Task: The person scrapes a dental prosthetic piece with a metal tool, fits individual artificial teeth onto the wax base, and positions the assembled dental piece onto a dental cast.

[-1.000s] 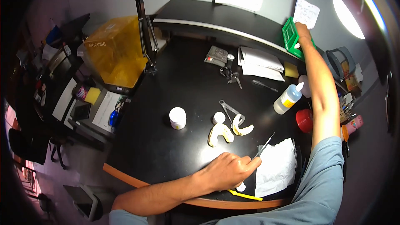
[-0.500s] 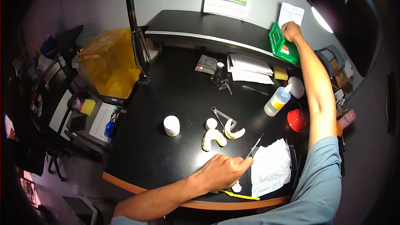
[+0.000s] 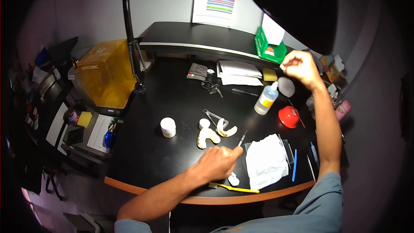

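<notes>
Right hand (image 3: 300,70) withdrawn, tool (image 3: 243,138) in left hand (image 3: 217,163)

two dental casts (image 3: 201,138), one toothbrush (image 3: 239,189), one squeeze bottle (image 3: 264,101), one red bowl (image 3: 288,117)

"What's in the way near the right hand (image 3: 304,70)?"

"The bottle (image 3: 266,100) and red bowl (image 3: 288,117), with a slim gap between."

"And the left hand (image 3: 217,163)?"

"2 dental models (image 3: 202,140) lie just beyond it, with a tight passage beside the white jar (image 3: 168,127); the tabletop (image 3: 138,151) left of the jar is roomier."
</notes>
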Demonstrator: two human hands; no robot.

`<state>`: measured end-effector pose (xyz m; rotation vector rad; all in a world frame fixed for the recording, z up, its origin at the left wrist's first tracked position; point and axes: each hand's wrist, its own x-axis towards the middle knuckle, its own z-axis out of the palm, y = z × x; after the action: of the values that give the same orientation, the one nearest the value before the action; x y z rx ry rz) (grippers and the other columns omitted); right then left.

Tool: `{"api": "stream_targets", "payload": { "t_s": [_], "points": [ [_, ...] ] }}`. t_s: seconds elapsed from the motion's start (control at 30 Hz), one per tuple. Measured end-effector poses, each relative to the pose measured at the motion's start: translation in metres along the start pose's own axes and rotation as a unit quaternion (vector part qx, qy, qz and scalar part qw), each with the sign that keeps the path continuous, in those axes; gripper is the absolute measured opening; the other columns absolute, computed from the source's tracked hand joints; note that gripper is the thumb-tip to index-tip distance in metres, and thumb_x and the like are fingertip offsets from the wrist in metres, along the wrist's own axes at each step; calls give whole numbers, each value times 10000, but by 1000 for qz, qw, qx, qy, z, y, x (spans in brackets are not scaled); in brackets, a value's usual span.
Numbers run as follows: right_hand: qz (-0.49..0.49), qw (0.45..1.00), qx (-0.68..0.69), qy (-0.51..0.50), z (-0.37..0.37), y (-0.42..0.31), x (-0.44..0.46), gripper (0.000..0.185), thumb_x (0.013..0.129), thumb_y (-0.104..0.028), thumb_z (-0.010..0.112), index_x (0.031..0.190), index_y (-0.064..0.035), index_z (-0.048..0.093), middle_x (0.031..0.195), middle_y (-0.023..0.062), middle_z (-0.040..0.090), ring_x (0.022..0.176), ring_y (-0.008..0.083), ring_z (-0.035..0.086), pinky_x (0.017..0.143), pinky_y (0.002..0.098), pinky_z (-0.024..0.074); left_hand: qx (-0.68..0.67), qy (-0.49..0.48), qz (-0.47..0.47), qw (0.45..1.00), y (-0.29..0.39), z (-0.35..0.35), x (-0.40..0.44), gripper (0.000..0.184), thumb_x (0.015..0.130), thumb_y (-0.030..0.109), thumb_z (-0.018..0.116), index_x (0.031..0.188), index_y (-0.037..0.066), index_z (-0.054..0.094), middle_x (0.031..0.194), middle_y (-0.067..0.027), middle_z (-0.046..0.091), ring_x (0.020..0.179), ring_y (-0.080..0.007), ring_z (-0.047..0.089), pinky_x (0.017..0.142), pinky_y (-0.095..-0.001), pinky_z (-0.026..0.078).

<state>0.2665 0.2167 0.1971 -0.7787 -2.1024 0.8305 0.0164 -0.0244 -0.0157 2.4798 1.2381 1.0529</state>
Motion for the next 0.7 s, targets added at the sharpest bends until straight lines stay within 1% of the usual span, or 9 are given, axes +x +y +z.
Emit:
{"api": "stream_targets", "payload": {
  "t_s": [0.03, 0.07, 0.13, 0.2, 0.33, 0.47, 0.5, 0.6, 0.7],
  "points": [
    [-31, 998, 46, -30, 4, 5, -20, 176, 778, 62, 760, 924, -15, 698, 948, 55, 725, 889, 144, 706, 848, 307, 588, -9, -1, -7, 1000, 0, -1, 0, 163, 851, 50, 682, 972, 20, 578, 663, -169, 656, 629, -392, 690, 558, -474, 547],
    [-51, 997, 52, -30, 18, -3, -44, 198, 756, 76, 782, 915, -18, 712, 952, 57, 720, 904, 150, 706, 862, 313, 584, -18, -3, -15, 1000, 0, -3, 0, 162, 851, 54, 688, 973, 21, 587, 678, -173, 670, 642, -389, 698, 575, -468, 556],
    [-94, 979, 170, -64, 37, 10, -81, 242, 738, 93, 818, 936, -11, 726, 948, 66, 701, 943, 169, 700, 886, 321, 575, -35, -15, -31, 999, -1, -4, 1, 134, 853, 46, 681, 964, 18, 610, 689, -180, 688, 654, -378, 710, 600, -455, 569],
    [-73, 949, 297, -80, 56, 17, -116, 250, 755, 129, 798, 947, -8, 715, 982, 98, 683, 924, 215, 696, 845, 342, 567, -48, -23, -45, 998, 2, -7, 3, 128, 852, 48, 681, 959, 17, 617, 678, -183, 685, 646, -372, 710, 607, -452, 572],
    [-65, 883, 456, -84, 93, 21, -155, 268, 766, 137, 782, 954, -40, 710, 986, 98, 658, 923, 243, 678, 834, 371, 565, -59, -63, -71, 994, 3, -9, 3, 103, 861, 54, 677, 942, 19, 623, 656, -171, 679, 625, -355, 703, 609, -432, 558],
    [7, 823, 562, -83, 120, 27, -173, 249, 799, 113, 763, 963, -63, 700, 1034, 86, 631, 972, 235, 665, 817, 333, 564, -44, -79, -78, 993, 2, -10, 2, 94, 874, 52, 661, 953, 22, 620, 634, -169, 659, 608, -350, 691, 600, -439, 542],
    [14, 807, 583, -93, 125, 30, -174, 218, 829, 90, 745, 965, -74, 703, 1063, 81, 616, 1009, 225, 653, 820, 311, 557, -36, -81, -81, 993, 2, -10, 2, 98, 876, 61, 665, 955, 21, 621, 631, -168, 658, 610, -354, 689, 602, -444, 542],
    [58, 755, 646, -97, 137, 35, -179, 199, 853, 76, 722, 979, -78, 711, 1075, 81, 608, 1038, 216, 641, 833, 293, 550, -14, -90, -88, 992, 1, -12, 2, 114, 883, 86, 679, 959, 21, 624, 622, -163, 652, 616, -366, 684, 608, -461, 542],
    [79, 736, 666, -97, 144, 36, -183, 200, 880, 73, 685, 1016, -67, 727, 1077, 86, 609, 1039, 205, 644, 843, 296, 553, 20, -87, -80, 993, 0, -14, 1, 146, 890, 129, 710, 963, 26, 637, 627, -159, 658, 623, -365, 689, 613, -466, 546]
  ]
}}
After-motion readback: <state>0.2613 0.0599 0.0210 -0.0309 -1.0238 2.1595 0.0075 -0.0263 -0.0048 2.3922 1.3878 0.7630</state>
